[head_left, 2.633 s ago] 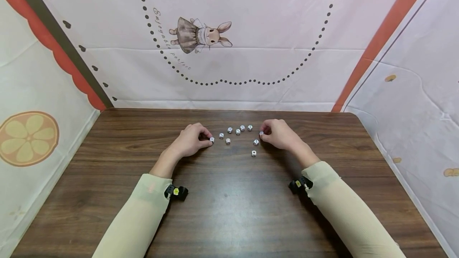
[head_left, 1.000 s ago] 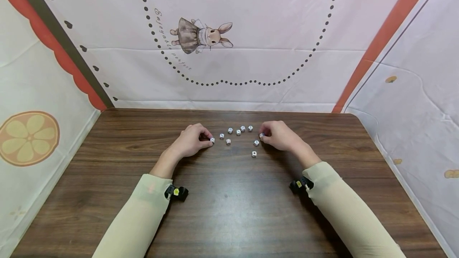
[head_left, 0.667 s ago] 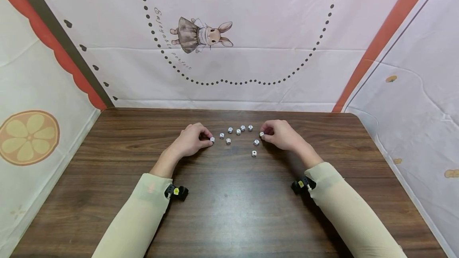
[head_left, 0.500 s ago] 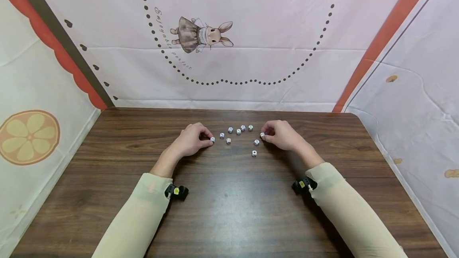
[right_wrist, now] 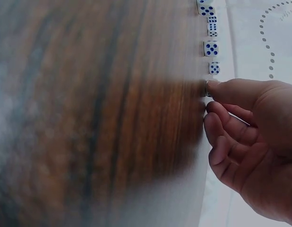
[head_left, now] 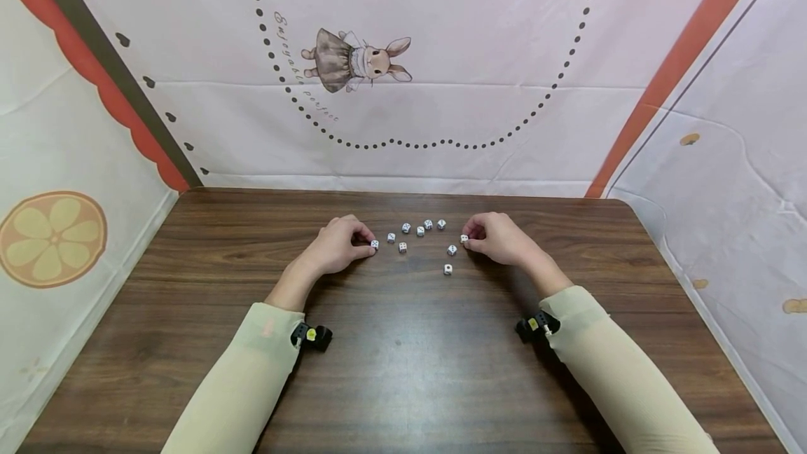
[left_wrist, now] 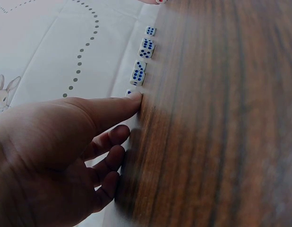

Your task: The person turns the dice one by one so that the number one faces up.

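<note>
In the head view my left hand (head_left: 340, 246) pinches a white die (head_left: 375, 245) between thumb and fingers at the left end of a loose group of dice. My right hand (head_left: 499, 238) pinches another die (head_left: 464, 238) at the group's right end. Between the hands several dice lie on the table, among them one die (head_left: 403, 247) near the left hand. Another die (head_left: 452, 250) lies close to the right fingertips, and a die (head_left: 448, 270) sits nearest to me. In the wrist views each thumb largely covers the pinched die; blue pips show on the dice beyond.
The brown wood-grain table (head_left: 403, 370) has its far edge just beyond the dice. A white printed cloth (head_left: 479, 40) hangs behind it and along both sides. A small black camera (head_left: 320, 338) is strapped at the left wrist, another camera (head_left: 525, 330) at the right.
My right hand has shifted slightly to the right and towards me with its die, which has turned a little. The left hand and the loose dice stay where they were.
</note>
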Motion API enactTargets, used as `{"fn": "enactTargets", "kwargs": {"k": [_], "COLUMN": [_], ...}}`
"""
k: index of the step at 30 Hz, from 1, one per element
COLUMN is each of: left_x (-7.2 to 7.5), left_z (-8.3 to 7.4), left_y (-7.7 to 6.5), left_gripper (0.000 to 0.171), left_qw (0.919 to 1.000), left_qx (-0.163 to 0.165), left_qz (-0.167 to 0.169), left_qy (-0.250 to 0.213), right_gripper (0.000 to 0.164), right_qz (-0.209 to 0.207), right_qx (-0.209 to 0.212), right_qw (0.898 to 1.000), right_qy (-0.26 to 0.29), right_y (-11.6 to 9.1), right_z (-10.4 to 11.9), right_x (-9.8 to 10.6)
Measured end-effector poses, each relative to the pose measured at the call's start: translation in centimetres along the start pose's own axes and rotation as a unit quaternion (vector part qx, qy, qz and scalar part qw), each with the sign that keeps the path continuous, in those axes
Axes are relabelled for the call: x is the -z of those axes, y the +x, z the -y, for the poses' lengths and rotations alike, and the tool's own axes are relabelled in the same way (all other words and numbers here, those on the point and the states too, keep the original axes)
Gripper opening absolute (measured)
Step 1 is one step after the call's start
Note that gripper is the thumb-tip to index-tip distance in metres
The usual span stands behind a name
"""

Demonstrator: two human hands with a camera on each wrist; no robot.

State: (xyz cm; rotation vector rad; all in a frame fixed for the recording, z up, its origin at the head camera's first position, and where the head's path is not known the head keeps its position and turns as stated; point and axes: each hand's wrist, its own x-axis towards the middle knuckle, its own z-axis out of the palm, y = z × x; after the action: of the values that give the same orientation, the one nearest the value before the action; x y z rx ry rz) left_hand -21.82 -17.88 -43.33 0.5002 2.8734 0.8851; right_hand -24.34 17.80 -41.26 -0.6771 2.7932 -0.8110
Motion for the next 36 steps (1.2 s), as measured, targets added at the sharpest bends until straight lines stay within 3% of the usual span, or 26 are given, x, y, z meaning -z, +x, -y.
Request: {"fn": "enactTargets", "kwargs": {"k": [15,24,36], "left_x": [0.10,0.09,0.04], "left_z": [-0.07,-0.28,-0.18], "left_y": [-0.07,-0.17,-0.22], "left_gripper": [0.013,0.013,0.013], "left_qw": [1.0000,1.0000,1.0000], "left_qx": [0.001,0.005,0.002], "left_qz": [0.003,0.005,0.002], "left_qy": [-0.003,-0.003,-0.005], "right_gripper": [0.017,0.007,0.007], "right_qz": [0.005,0.004,-0.005], "right_qx": [0.015,0.021,0.013], "right_qw": [1.000,1.000,1.000], "right_qy": [-0.014,-0.011,0.008], "right_y": [0.36,0.57,0.50], "right_z": [0.47,0.49,0.43], "right_x": [-0.02,-0.24,-0.11]}}
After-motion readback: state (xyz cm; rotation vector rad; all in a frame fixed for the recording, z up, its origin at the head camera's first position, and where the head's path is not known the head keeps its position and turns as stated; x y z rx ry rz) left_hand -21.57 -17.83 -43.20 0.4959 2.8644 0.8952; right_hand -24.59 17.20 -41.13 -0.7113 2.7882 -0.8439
